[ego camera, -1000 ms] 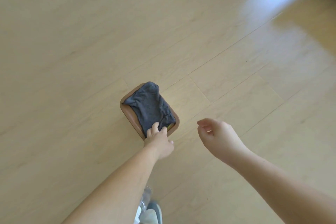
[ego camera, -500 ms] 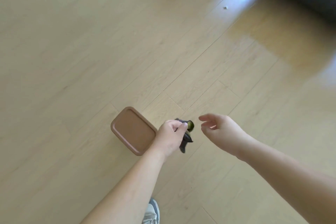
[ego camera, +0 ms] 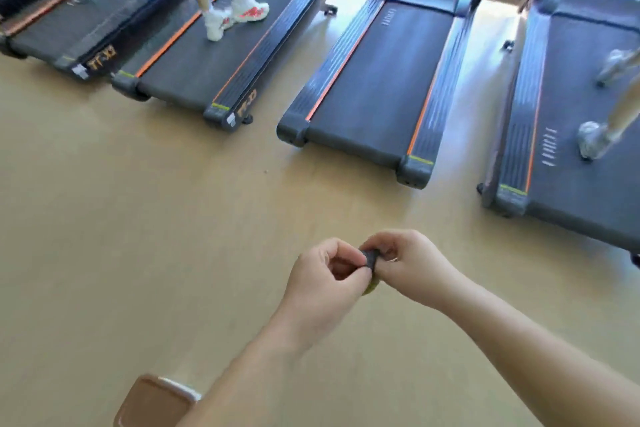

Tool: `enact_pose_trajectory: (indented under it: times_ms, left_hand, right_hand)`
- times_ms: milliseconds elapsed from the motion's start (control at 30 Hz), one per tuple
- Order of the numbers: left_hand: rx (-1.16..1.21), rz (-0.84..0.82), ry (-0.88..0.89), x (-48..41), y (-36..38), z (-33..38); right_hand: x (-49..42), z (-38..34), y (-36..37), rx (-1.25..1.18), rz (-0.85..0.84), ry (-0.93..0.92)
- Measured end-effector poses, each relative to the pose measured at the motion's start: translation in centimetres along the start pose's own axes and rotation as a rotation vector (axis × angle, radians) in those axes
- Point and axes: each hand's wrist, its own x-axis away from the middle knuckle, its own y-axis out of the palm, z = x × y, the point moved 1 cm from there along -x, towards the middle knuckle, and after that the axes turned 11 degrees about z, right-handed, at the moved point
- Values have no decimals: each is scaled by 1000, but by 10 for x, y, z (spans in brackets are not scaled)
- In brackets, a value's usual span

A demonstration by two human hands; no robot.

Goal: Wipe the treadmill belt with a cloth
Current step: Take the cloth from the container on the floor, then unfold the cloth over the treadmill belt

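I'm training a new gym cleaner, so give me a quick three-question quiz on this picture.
1. True or false: the left hand and right hand both pinch the dark cloth.
2. The treadmill straight ahead has: A) a runner on it, B) nobody on its belt, C) a cloth lying on it.
3. Fill in: the brown tray lies on the ____.
Key: 1 true; 2 B; 3 floor.

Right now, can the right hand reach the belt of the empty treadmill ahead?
Probably not yet: the right hand, pinching the cloth with the left hand, is short of the belt. Only bare floor lies between.
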Motion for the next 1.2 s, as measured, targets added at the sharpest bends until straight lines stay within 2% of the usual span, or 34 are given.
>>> enact_pose_trajectory:
  times_ms: [133,300,400,533,667,833,933,1033,1200]
  left_hand:
    - [-115,-84,139,-19,78,88]
    - [-211,-145,296,-90,140,155]
    - [-169,-267,253,-141,174,191]
    - [-127,-347,208,-219,217,236]
    - [-119,-364,137,-298,258,288]
    - [-70,-185,74,-402,324,337]
    - [-73,-103,56,-470,363,352]
    - [4,52,-6,-518,394,381]
    - [182,244,-238,-594,409,417]
  right_hand:
    - [-24,1,-116,-59,215,-12]
    - [-87,5,-203,-140,372,-17]
    - [-138,11,-249,-146,430,6]
    - [-215,21,-303,-99,474,95]
    - [-296,35,-353,-305,441,211]
    - [-420,61,-410,-426,437,150]
    - [-506,77,-444,-428,422,67]
    - [-589,85,-478,-394,355,-1]
    - [-708,74,-504,-318,217,-46]
